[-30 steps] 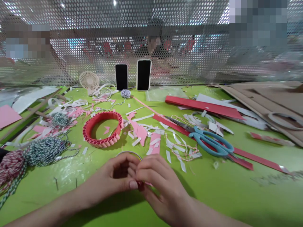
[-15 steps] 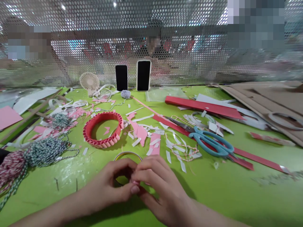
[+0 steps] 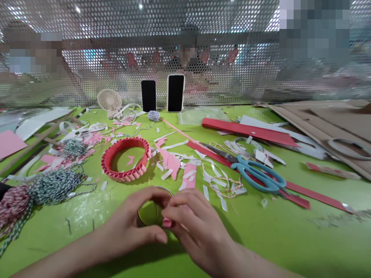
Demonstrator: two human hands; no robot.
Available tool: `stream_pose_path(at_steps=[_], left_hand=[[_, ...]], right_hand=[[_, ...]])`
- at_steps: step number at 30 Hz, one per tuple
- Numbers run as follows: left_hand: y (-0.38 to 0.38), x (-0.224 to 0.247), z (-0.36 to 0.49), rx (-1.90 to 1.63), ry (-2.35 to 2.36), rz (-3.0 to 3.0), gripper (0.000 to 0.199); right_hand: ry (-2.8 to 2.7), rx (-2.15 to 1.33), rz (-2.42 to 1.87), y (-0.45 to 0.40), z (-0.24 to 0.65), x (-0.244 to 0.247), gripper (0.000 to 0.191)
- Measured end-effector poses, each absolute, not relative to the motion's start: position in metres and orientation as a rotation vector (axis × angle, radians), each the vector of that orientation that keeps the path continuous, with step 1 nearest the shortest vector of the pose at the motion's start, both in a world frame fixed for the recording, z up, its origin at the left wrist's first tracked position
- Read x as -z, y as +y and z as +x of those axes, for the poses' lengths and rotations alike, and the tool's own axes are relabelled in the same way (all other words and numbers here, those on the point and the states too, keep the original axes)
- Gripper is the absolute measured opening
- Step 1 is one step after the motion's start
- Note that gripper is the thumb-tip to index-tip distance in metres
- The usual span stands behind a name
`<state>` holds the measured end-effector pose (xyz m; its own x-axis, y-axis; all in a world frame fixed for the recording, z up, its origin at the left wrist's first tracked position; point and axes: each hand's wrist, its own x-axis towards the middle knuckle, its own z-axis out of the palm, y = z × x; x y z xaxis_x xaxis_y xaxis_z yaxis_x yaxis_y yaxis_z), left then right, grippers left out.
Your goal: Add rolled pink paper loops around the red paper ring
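Note:
My right hand (image 3: 195, 227) is closed, its fingertips pinching a small rolled strip of pink paper (image 3: 167, 222). Just to its left, my left hand (image 3: 142, 218) curves with thumb and index finger apart, and nothing shows between them. The index fingertip of my left hand is close to the right fingers; whether they touch I cannot tell. Under and behind the hands lies a ring that looks like a tape roll (image 3: 140, 221), mostly hidden. Beyond the left hand sits a red paper ring (image 3: 125, 175) edged with pink rolled tubes.
Blue-handled scissors (image 3: 261, 175) rest over red strips at right. Paper scraps (image 3: 189, 173) lie beyond my hands. Skeins of green-white cord (image 3: 56, 185) are at left. Two phones (image 3: 176, 92) and a small fan (image 3: 109, 100) stand before a perforated screen (image 3: 237, 85). Cardboard (image 3: 327, 123) lies right.
My left thumb has come away from the pink paper roll, widening the gap to the index finger. The roll now stays in the right fingertips and shows more.

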<state>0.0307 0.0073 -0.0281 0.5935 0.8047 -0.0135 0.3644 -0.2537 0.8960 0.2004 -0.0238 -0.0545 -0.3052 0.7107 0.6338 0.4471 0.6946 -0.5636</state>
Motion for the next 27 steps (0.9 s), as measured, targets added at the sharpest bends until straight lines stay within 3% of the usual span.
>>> stream_pose_path(at_steps=[4, 8, 11, 18, 27], left_hand=[[0.031, 0.027, 0.017, -0.689, 1.444, 2.263, 0.042], [0.056, 0.035, 0.007, -0.278, 1.672, 2.607, 0.039], [0.061, 0.041, 0.004, -0.178, 1.628, 2.802, 0.027], [0.045, 0.032, 0.006, -0.919, 1.304, 3.047, 0.008], [0.017, 0.008, 0.021, -0.769, 0.906, 2.858, 0.012]], right_hand=[[-1.684, -0.813, -1.070, -0.018, 0.204, 0.056, 0.009], [-1.438, -1.181, -1.145, -0.013, 0.205, 0.059, 0.013], [-1.435, -1.065, -1.158, -0.012, 0.204, 0.060, 0.015], [-1.613, -0.628, -0.991, -0.011, 0.211, 0.055, 0.026], [-1.956, -0.130, -0.855, -0.019, 0.213, 0.049, 0.038]])
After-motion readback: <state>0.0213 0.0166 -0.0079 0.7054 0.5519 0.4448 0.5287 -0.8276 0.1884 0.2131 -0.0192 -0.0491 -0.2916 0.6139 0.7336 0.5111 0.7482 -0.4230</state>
